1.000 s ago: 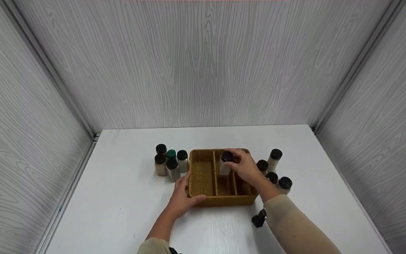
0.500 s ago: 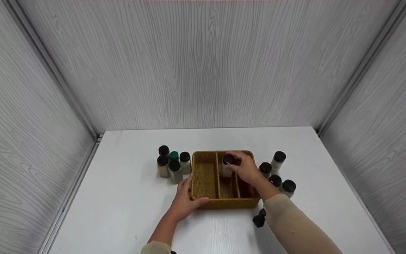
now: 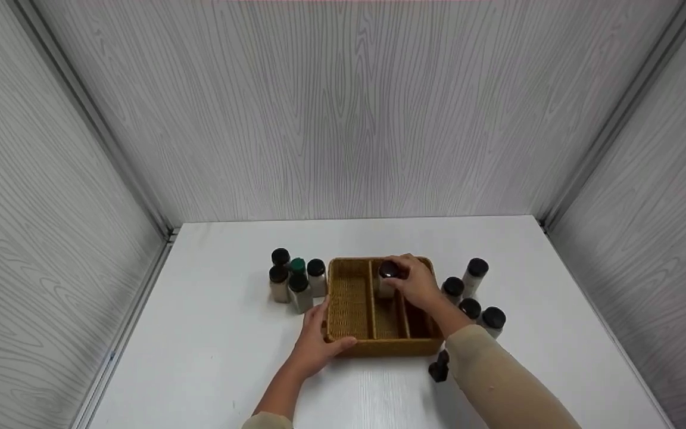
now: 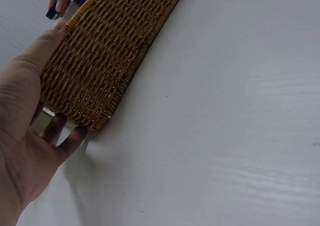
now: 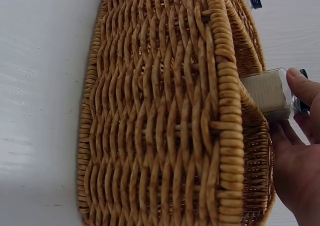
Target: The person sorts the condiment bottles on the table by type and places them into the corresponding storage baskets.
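Observation:
A tan wicker basket (image 3: 373, 347) with dividers stands mid-table in the head view. Gripping its front left corner is my left hand (image 3: 312, 351), thumb over the front rim and fingers round the side. My right hand (image 3: 417, 286) pinches a spice jar (image 3: 386, 291) near its dark cap, upright in the back of the middle compartment. Through the right wrist view, the jar (image 5: 267, 89) shows pale contents, with its lower part hidden behind the wicker. The left wrist view shows the left thumb at the rim of the basket (image 4: 105, 50).
Several capped jars (image 3: 300, 298) cluster just left of the basket, one with a green cap (image 3: 298, 266). More black-capped jars (image 3: 475, 274) stand to its right, partly behind the right forearm. A small black object (image 3: 439, 368) lies by the right sleeve. Grey panels (image 3: 343, 107) enclose the white table.
The jar has shifted slightly left, closer to the divider, with my right hand still pinching it. My left hand stays on the basket corner. The whole head view has drifted a little.

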`<state>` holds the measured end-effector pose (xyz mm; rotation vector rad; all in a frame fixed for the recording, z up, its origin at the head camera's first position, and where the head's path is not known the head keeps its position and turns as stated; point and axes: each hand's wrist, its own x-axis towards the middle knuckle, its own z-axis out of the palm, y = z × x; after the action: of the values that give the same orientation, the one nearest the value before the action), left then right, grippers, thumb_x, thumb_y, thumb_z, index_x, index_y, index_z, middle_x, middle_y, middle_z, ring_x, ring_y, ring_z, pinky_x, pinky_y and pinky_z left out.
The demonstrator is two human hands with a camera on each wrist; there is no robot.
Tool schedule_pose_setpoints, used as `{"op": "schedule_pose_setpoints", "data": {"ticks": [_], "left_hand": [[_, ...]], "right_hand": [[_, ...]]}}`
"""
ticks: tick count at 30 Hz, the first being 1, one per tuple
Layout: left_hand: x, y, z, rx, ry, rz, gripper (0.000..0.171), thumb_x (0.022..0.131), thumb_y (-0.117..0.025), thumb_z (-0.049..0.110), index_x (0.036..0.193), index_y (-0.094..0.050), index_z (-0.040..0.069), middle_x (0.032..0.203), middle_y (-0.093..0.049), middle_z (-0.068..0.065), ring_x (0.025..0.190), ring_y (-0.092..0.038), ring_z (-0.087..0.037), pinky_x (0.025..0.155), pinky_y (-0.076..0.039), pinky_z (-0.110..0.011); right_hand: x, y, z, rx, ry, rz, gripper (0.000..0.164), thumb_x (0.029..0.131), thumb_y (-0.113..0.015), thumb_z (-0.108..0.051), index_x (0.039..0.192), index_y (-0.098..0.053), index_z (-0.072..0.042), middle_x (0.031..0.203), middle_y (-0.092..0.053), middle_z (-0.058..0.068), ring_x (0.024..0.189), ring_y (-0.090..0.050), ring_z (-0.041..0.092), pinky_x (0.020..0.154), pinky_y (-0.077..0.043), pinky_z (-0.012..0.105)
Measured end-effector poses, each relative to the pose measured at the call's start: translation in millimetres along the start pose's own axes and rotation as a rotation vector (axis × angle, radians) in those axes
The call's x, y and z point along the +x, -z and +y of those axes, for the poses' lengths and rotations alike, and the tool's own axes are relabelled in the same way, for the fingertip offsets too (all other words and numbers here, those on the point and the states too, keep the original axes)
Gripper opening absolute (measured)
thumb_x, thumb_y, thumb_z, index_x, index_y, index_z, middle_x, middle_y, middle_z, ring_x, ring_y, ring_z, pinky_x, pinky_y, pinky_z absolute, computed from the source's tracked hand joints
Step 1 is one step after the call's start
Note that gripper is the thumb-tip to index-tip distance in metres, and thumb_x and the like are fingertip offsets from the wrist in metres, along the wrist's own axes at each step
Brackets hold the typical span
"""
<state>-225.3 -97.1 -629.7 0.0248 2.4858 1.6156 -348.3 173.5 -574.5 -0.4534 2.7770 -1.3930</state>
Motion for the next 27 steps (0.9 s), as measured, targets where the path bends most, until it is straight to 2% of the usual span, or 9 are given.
{"op": "schedule_pose_setpoints", "data": {"ticks": [7,12,20,27], "left_hand": [[0.6,-0.5,-1.9,-0.001,-0.009,0.003,0.116,0.088,-0.089,0.050,0.176,-0.015,0.028,0.178,-0.019,-0.017,0.163,-0.032,-0.047,0.130,-0.034,-0.065],[1.3,-0.9,-3.2,-0.005,-0.002,0.003,0.116,0.088,-0.089,0.053,0.176,-0.016,0.031,0.178,-0.020,-0.015,0.163,-0.031,-0.046,0.131,-0.033,-0.066],[0.4,-1.5,-3.9,-0.016,-0.021,0.000,0.118,0.087,-0.089,0.055,0.176,-0.017,0.029,0.177,-0.020,-0.015,0.165,-0.027,-0.048,0.131,-0.031,-0.068],[1.9,-2.5,-5.1,-0.024,-0.012,0.006,0.119,0.084,-0.089,0.059,0.175,-0.018,0.031,0.177,-0.020,-0.015,0.164,-0.030,-0.046,0.131,-0.032,-0.066]], "right_hand": [[5.3,1.3,-1.2,-0.052,-0.010,-0.008,0.052,0.096,-0.085,-0.021,0.145,-0.070,-0.017,0.141,-0.069,0.012,0.131,-0.067,0.035,0.109,-0.057,0.054],[9.8,2.2,-0.6,-0.047,-0.014,-0.007,0.054,0.095,-0.086,-0.018,0.146,-0.069,-0.015,0.141,-0.069,0.015,0.133,-0.066,0.038,0.111,-0.056,0.054],[15.5,2.5,7.4,-0.041,-0.022,0.012,0.055,0.094,-0.086,-0.017,0.146,-0.069,-0.015,0.146,-0.069,0.014,0.139,-0.063,0.038,0.117,-0.053,0.053],[19.1,2.3,9.3,-0.070,-0.016,-0.001,0.055,0.095,-0.085,-0.016,0.147,-0.068,-0.013,0.145,-0.068,0.016,0.138,-0.063,0.040,0.116,-0.053,0.055]]}}
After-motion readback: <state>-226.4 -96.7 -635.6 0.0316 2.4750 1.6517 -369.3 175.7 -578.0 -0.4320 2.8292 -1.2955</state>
